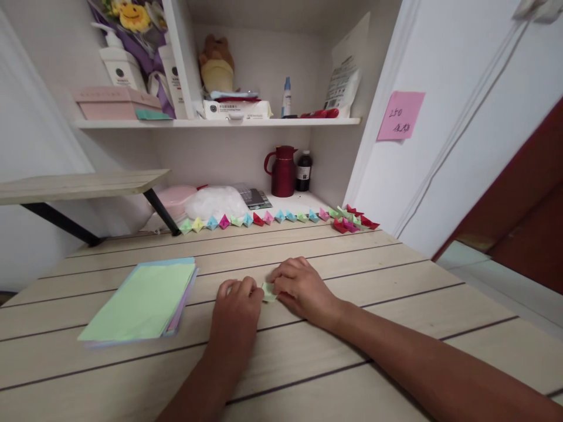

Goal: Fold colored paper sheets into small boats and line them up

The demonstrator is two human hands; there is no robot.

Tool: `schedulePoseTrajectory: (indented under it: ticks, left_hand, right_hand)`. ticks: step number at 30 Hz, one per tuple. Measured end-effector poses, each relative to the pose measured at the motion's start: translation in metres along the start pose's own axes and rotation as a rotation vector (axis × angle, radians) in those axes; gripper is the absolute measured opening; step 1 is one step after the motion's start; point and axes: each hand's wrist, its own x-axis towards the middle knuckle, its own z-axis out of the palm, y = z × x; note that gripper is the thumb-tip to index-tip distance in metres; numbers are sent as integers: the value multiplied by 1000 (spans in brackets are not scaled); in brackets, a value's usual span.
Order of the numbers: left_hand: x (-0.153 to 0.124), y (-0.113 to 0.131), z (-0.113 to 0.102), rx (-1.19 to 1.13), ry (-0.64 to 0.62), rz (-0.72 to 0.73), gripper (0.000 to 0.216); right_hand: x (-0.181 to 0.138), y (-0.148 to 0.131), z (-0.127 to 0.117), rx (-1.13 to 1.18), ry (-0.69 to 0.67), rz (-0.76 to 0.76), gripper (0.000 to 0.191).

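Observation:
My left hand (237, 308) and my right hand (301, 288) rest close together on the wooden table (396, 305), fingers curled. Between them they pinch a small folded piece of pale green paper (268, 292), mostly hidden under the fingertips. To the left lies a stack of coloured paper sheets (143, 302) with a light green sheet on top. Along the far edge of the table runs a row of small folded paper boats (272, 218) in many colours, ending in a small pile at the right (352, 223).
A dark red jug (282, 170) and a dark bottle (303, 170) stand in the alcove behind the boats, beside a white plastic bag (216, 202). A shelf above (220, 122) holds bottles, boxes and a plush toy. A pink sticky note (400, 115) hangs on the right wall. A wooden board (83, 183) juts out at left.

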Motion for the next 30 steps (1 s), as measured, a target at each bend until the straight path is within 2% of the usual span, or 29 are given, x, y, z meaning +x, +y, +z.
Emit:
schedulePoseTrajectory:
  ticks: [4,10,13,20,30]
  left_hand:
    - [-1,-4,-3,-110,-128,6,20]
    - [1,-11,0,-509,-158,-173,13]
    - [4,-14,4,-646,-131,-263,19]
    - [7,-8,10,-595,-79,-322,23]
    - [7,-3,17,-431,10,-298,18]
  right_hand:
    - [-2,5,-1,68,-90,-1,9]
    - [-6,11,1,320,-90,169,8]
    - [-5,14,5,399,-74,277,7]
    - [0,10,9,300,-71,328,9]
    - [1,2,9,107,-108,338,11]
